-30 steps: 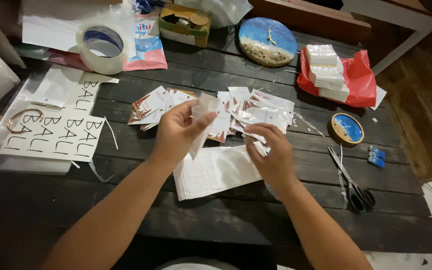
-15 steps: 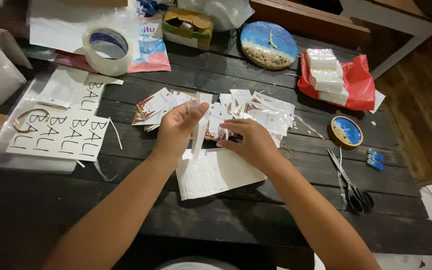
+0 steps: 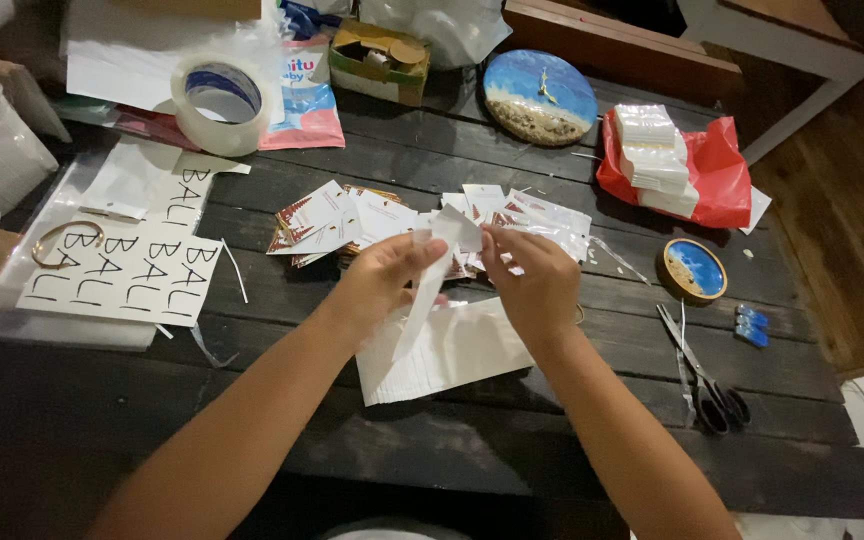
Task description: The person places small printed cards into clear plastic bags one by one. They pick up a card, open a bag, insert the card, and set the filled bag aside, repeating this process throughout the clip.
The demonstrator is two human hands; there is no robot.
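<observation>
Both hands work over the middle of the dark wooden tabletop (image 3: 252, 180). The left hand (image 3: 382, 280) pinches a small clear plastic sleeve (image 3: 430, 290) in its grip, the sleeve hanging down over a white sheet (image 3: 452, 350) that lies flat below. The right hand (image 3: 532, 280) closes its fingertips on the sleeve's top end, by a folded white bit I cannot make out.

The thin film could crease or slip from either pinch if the 2 hands pull unevenly (it looks limp), and it could drop among the pile of small printed cards (image 3: 352, 220) just behind.

Toward the right edge lie scissors (image 3: 697, 365) and a small round blue dish (image 3: 694, 270); a roll of clear tape (image 3: 220, 100) and a lettered sheet (image 3: 132, 265) sit to the left. Nothing stands between the hands.
</observation>
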